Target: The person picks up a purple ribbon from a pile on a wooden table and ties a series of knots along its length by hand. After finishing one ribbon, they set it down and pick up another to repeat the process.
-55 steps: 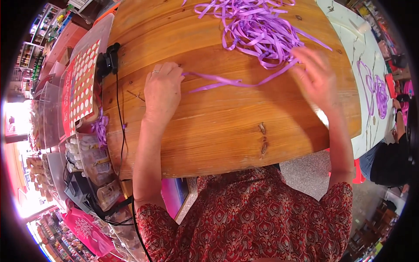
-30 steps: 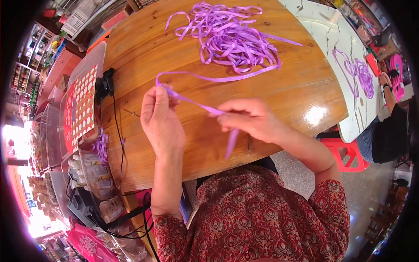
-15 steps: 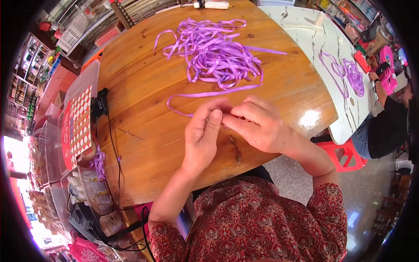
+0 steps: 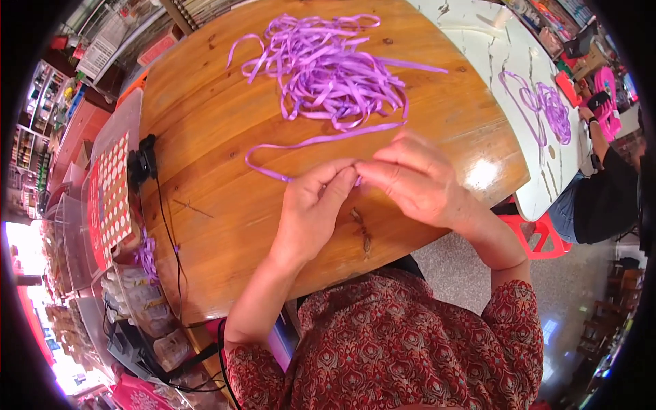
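My left hand (image 4: 307,215) is closed, thumb against forefinger, pinching a purple ribbon (image 4: 321,144). The ribbon's strand curves from the tangled purple heap (image 4: 335,75) round to the left and runs in behind this hand. My right hand (image 4: 418,183) meets it fingertip to fingertip, also closed in a pinch. A small bit of purple shows between the fingertips of both hands. Whether it is a knot or a fold is hidden by the fingers. Both hands are above the near half of the wooden table (image 4: 205,260).
At the right, a white marble-patterned table (image 4: 471,37) bears another purple ribbon bundle (image 4: 553,113); a person in black (image 4: 605,198) sits by it, near a red stool (image 4: 536,236). A black clamp-like device (image 4: 143,160) with a cable and plastic bins (image 4: 147,301) line the left edge.
The right hand's fingers have shifted and lifted slightly, and a bit of purple now shows at the fingertips. The left thumb has moved right. The whole view has shifted a little.
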Demonstrator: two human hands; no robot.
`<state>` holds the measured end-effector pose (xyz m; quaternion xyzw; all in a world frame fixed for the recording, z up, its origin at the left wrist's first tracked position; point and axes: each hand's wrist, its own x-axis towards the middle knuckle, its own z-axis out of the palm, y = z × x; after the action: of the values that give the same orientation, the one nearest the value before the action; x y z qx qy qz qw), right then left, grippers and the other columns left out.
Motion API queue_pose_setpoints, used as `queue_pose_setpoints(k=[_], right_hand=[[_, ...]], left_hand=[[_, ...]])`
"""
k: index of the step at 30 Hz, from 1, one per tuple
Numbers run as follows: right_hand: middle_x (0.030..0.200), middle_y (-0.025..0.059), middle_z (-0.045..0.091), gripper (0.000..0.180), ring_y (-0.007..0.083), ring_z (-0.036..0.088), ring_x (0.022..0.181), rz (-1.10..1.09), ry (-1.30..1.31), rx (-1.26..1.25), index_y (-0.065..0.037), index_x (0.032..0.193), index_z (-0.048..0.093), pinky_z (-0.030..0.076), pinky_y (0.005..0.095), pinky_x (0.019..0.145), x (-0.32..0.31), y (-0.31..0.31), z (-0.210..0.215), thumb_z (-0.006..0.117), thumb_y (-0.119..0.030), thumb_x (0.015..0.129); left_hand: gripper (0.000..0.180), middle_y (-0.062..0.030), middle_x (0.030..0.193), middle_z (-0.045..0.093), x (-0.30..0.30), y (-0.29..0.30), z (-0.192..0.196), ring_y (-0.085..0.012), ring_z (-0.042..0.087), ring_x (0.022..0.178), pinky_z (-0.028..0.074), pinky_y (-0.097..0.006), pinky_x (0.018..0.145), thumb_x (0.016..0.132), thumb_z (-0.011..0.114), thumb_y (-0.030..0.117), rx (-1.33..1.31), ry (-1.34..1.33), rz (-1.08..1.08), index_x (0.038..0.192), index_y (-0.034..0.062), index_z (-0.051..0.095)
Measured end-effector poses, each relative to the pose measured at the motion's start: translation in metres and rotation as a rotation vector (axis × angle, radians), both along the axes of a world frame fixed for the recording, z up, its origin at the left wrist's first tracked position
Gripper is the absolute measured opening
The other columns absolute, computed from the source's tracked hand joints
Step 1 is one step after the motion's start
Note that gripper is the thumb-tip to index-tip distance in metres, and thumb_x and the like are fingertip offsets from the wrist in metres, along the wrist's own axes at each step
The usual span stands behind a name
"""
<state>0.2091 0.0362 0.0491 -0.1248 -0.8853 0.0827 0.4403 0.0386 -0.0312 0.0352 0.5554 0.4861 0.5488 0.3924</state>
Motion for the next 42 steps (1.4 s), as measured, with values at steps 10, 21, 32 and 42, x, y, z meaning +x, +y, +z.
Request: queue_pose_setpoints(k=[10,21,32,42], right_hand=[[0.081,0.0079,0.056,0.028,0.0217,0.053,0.068,-0.010,-0.153,0.032,0.000,0.091,0.066,0.045,0.0309,0.054,0.003,0.004,-0.011,0.070,-0.001,0.063],[0.081,0.0055,0.057,0.013,0.0182,0.056,0.070,-0.011,-0.284,-0.455,-0.004,0.087,0.068,0.045,0.0277,0.058,0.013,-0.011,-0.003,0.069,-0.002,0.074],[0.092,0.0106,0.061,0.018,0.0135,0.055,0.079,0.432,0.313,-1.497,0.003,0.098,0.067,0.043,0.0246,0.069,0.012,-0.022,-0.021,0.064,-0.003,0.081],[0.089,0.0068,0.059,0.025,0.0127,0.054,0.077,0.160,0.261,-0.932,0.000,0.105,0.066,0.041,0.0223,0.067,0.001,-0.020,-0.027,0.061,0.005,0.081]], left_hand=[[0.006,0.0063,0.073,0.054,-0.012,-0.004,-0.002,-0.0015,0.045,0.066,0.037,-0.017,0.058,0.087,0.062,0.008,-0.327,-0.242,-0.050,0.089,0.0024,0.064],[0.003,0.0002,0.074,0.057,-0.011,-0.004,-0.010,-0.0042,0.050,0.065,0.041,-0.019,0.058,0.082,0.066,0.001,-0.101,0.014,-0.008,0.082,-0.0007,0.064],[0.012,0.0032,0.082,0.058,0.007,-0.012,-0.018,-0.0026,0.052,0.075,0.044,-0.017,0.066,0.086,0.061,0.000,-0.211,-0.529,-0.059,0.097,0.0044,0.059],[0.014,-0.0003,0.090,0.055,0.013,-0.009,-0.026,-0.0053,0.049,0.075,0.040,-0.017,0.066,0.083,0.061,-0.007,0.104,-0.142,0.062,0.095,0.0004,0.061]])
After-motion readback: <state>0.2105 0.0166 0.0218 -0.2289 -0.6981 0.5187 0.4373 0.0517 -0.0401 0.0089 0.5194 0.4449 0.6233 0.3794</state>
